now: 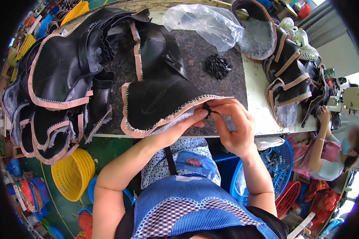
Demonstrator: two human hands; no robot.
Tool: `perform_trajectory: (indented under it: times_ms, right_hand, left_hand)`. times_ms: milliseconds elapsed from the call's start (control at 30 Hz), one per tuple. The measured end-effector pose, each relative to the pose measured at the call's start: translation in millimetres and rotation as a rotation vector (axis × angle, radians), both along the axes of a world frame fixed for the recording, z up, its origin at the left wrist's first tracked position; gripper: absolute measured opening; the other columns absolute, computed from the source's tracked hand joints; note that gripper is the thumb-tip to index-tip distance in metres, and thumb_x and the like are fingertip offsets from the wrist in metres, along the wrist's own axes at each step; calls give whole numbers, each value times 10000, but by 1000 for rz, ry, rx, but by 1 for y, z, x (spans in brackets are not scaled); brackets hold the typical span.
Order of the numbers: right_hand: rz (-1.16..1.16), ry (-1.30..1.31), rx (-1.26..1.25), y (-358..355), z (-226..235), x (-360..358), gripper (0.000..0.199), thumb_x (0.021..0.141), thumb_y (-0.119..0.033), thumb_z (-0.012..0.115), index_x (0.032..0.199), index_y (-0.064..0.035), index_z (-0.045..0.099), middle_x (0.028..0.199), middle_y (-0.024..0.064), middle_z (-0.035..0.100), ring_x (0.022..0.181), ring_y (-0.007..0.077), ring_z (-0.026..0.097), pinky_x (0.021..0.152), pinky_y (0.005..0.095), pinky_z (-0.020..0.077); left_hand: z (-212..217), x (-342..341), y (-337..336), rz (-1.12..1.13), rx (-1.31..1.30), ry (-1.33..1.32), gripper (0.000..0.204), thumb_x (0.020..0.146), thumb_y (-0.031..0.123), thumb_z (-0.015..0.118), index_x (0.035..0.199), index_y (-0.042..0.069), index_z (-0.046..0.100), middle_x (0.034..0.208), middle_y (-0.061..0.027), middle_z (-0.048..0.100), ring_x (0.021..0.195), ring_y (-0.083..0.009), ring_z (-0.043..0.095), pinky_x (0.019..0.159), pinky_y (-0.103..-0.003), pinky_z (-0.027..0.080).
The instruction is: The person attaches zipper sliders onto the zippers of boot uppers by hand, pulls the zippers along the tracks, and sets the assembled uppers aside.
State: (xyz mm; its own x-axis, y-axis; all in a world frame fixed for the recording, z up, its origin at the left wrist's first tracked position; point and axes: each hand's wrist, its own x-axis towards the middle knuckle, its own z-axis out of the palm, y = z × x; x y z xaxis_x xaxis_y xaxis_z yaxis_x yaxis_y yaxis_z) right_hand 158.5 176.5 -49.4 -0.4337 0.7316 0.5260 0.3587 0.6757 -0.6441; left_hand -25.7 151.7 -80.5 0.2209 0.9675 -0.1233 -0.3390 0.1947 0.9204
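A black leather boot upper [159, 97] with a stitched pink-tan edge and grey fleece lining lies spread on the dark work surface before me. At its right corner my left hand [189, 120] is closed, thumb and fingers pinching a small black piece [206, 107] beside the upper's edge. My right hand [236, 124] is closed on the same small piece, with thumb and forefinger meeting there and its upper fingers against the upper's tip. The exact shape of the piece is mostly hidden by my fingers. Farther off lies a heap of small glossy black pieces [217, 67].
Stacked boot uppers [62, 71] fill the left side; more uppers [287, 75] stand at the right. A clear plastic bag [203, 22] lies at the back. Below the table are a yellow basket [72, 175] and a blue basket [281, 167]. Another person [327, 153] sits at right.
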Motion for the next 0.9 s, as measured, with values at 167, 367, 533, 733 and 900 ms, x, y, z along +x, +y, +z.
perform_trajectory:
  times_ms: [167, 367, 533, 733, 900]
  right_hand:
    - [60, -127, 177, 5, 9, -2, 176, 738, 75, 665, 893, 20, 603, 977, 149, 661, 894, 303, 670, 758, 371, 552]
    - [47, -195, 177, 9, 10, 0, 176, 743, 79, 651, 894, 13, 589, 928, 141, 649, 810, 312, 663, 683, 368, 550]
    - [53, -73, -17, 10, 10, 3, 158, 781, 71, 640, 923, 11, 601, 931, 149, 649, 839, 335, 660, 718, 366, 535]
    - [78, -26, -140, 9, 18, 3, 167, 783, 77, 645, 936, 22, 609, 925, 157, 649, 864, 330, 664, 751, 354, 524]
    - [173, 27, -224, 9, 26, 5, 161, 776, 71, 659, 925, 28, 617, 933, 169, 649, 898, 333, 660, 777, 369, 516]
  left_hand:
    - [-3, 0, 2, 20, -12, 34, 249, 910, 127, 687, 1138, 33, 652, 964, -23, 661, 756, -92, 618, 678, -225, 508]
    - [-10, 4, 4, 31, 100, 6, 264, 918, 157, 680, 1145, 24, 649, 1007, -43, 670, 763, -105, 626, 694, -243, 523]
    - [2, 2, 2, -19, 4, 51, 257, 909, 167, 696, 1123, 31, 656, 923, -20, 647, 771, -103, 618, 703, -238, 517]
    - [-1, 2, 4, -31, 189, 198, 220, 891, 195, 722, 1064, 66, 680, 814, 22, 601, 721, -71, 549, 663, -222, 466]
    - [-6, -8, 0, -35, 348, 301, 336, 882, 320, 709, 1158, 129, 706, 1044, -12, 722, 843, -98, 665, 755, -244, 523]
